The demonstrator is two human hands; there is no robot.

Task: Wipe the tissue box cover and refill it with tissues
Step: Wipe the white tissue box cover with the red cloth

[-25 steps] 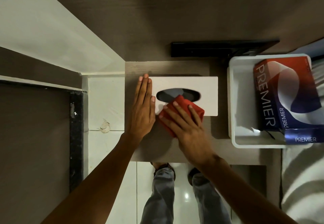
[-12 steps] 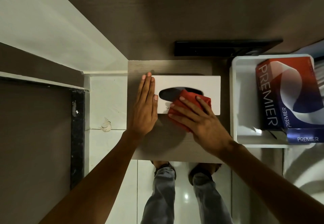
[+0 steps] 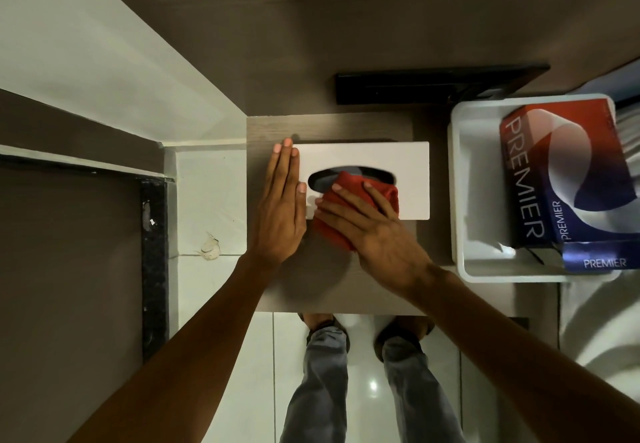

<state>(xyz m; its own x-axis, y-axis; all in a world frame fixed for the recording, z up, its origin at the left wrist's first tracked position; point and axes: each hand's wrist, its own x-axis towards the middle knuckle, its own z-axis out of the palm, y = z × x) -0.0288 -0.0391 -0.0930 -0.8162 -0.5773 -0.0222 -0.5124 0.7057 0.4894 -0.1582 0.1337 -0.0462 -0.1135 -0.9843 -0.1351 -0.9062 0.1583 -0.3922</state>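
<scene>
Wiping step: left hand (image 3: 281, 215), flat and spread, steadies the white rectangular tissue box cover (image 3: 410, 165) on the small brown table (image 3: 332, 127), right hand (image 3: 377, 238) presses a red cloth (image 3: 349, 186) beside its oval slot; refilling from the red-and-blue tissue pack (image 3: 561, 172) likely follows.

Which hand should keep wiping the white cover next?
Probably the right hand: it presses the red cloth on the tissue box cover. The left hand lies flat at the cover's left end, steadying it.
</scene>
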